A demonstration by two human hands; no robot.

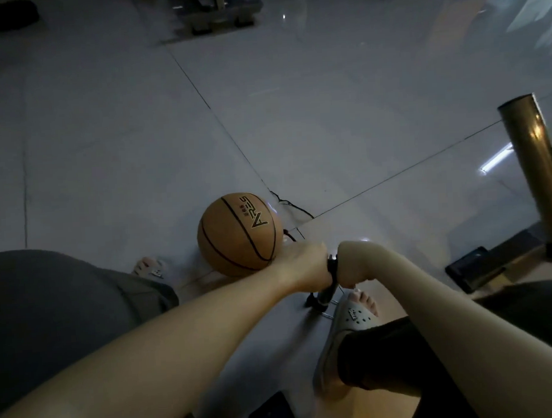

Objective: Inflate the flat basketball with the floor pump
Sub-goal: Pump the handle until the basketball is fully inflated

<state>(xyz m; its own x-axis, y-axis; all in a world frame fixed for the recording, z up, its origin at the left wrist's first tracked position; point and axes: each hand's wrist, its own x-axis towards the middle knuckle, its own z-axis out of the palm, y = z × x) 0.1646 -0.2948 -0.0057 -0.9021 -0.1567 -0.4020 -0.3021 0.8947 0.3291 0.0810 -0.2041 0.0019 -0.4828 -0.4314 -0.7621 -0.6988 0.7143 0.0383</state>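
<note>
The ball [240, 234] sits on the floor [295, 112] just ahead of the person's knees, beyond the left forearm and near the pump [324, 297]. It looks round rather than slack, so by my judgement the pumping is well along. Both hands are on the handle [332, 268]: the left hand [303, 265] wraps one end and the right hand [356, 262] the other, fingers curled under and gripping it, with a short black stretch of handle showing between them. A shoe [353, 315] on the right foot is planted by the bottom of the pump, seemingly pinning it down. I cannot tell where the hose meets the ball, as the light is dim and the thin dark lines near it may be cracks in the tile. The step in hand is the stroke itself. To do it well, the person should press straight down the line of the pump, with both hands bearing equal weight so the handle does not tip. The foot should stay heavy so the pump cannot skate on the glossy tile. Each stroke should run full and smooth, since short jabs move little air. The main risk is a sideways pull dragging the hose and tugging the needle out of the valve. It would also be wise to pause and press the ball to test its firmness, so as not to overfill it.
</note>
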